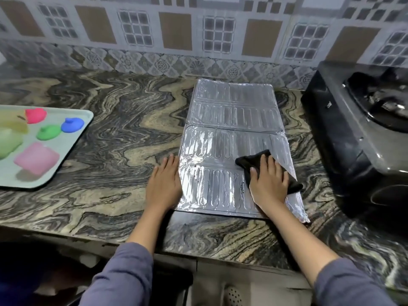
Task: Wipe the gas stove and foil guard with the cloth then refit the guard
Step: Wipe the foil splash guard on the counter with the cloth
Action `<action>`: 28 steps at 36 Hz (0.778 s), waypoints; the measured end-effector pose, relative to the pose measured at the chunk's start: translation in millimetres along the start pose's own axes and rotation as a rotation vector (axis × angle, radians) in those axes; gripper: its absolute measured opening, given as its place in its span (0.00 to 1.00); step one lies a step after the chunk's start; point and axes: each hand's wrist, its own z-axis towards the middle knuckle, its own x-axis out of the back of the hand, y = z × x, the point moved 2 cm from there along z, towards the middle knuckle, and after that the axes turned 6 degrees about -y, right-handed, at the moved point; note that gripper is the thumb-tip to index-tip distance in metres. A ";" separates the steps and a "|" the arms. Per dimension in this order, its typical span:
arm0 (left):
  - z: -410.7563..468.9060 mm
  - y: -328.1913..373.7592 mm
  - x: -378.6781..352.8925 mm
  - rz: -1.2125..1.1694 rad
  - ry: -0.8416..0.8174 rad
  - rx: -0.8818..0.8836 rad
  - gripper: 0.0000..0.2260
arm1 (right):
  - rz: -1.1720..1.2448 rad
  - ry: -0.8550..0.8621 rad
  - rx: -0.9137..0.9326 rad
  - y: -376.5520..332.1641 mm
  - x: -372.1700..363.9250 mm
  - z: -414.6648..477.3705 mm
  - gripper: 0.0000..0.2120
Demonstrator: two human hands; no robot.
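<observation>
The silver foil guard (229, 120) lies flat and unfolded on the marble counter, stretching from the wall toward the front edge. My right hand (269, 182) presses flat on a black cloth (254, 161) over the guard's near right panel. My left hand (164, 184) rests palm down with fingers spread on the guard's near left edge, partly on the counter. Dark specks show on the near panel between my hands. The black gas stove (344, 138) stands at the right, with a burner and pan support visible.
A pale green tray (72, 142) with several coloured plastic lids and containers sits on the counter at the left. A tiled wall (154, 29) runs along the back. The counter's front edge (198, 250) is close to my forearms.
</observation>
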 end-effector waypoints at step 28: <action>-47.1 -23.8 7.3 0.169 -0.386 -0.150 0.40 | 0.089 -0.023 -0.112 -70.9 -12.9 -2.4 0.26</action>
